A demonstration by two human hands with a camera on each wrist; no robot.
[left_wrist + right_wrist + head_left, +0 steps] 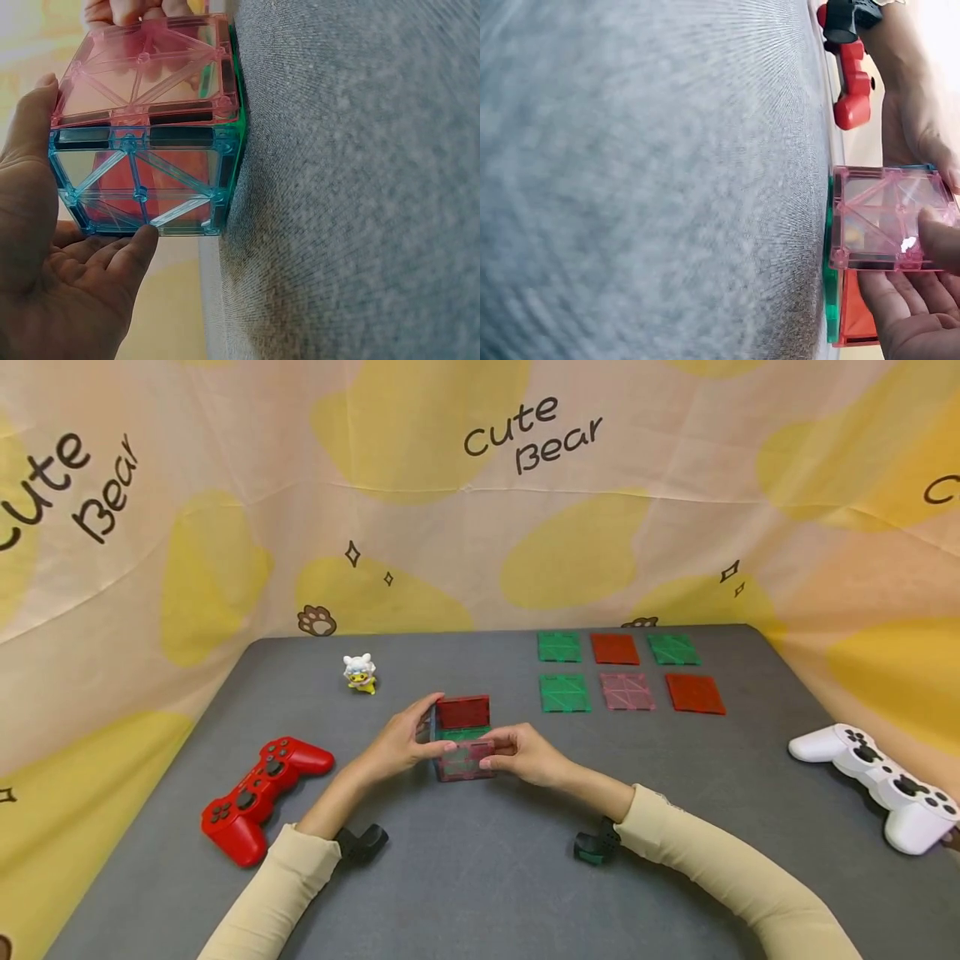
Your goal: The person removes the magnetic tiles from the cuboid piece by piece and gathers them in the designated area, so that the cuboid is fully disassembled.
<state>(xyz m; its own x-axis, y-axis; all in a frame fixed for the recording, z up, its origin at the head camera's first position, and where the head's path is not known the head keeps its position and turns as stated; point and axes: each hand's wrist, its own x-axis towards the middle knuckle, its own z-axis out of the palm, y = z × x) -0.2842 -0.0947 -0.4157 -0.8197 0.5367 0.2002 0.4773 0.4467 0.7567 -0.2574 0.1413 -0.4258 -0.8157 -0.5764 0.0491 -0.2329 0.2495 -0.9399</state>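
A small box of magnetic tiles stands on the table between both hands. Its front is a pink tile [459,763], its back a red tile [462,713], its left side a blue tile [140,193], and a green tile [830,311] lies beneath. My left hand [393,745] holds the box from the left, thumb at the pink tile's upper edge and fingers along the blue side, reaching the back corner. My right hand [534,757] pinches the pink tile by its right edge, thumb on its front face and the fingers behind it.
Two rows of loose tiles lie back right, among them a green tile [565,693], a pink tile [627,692] and a red tile [696,693]. A red game controller [258,795] lies left, a white game controller [877,785] right. A small figurine [360,674] stands back left.
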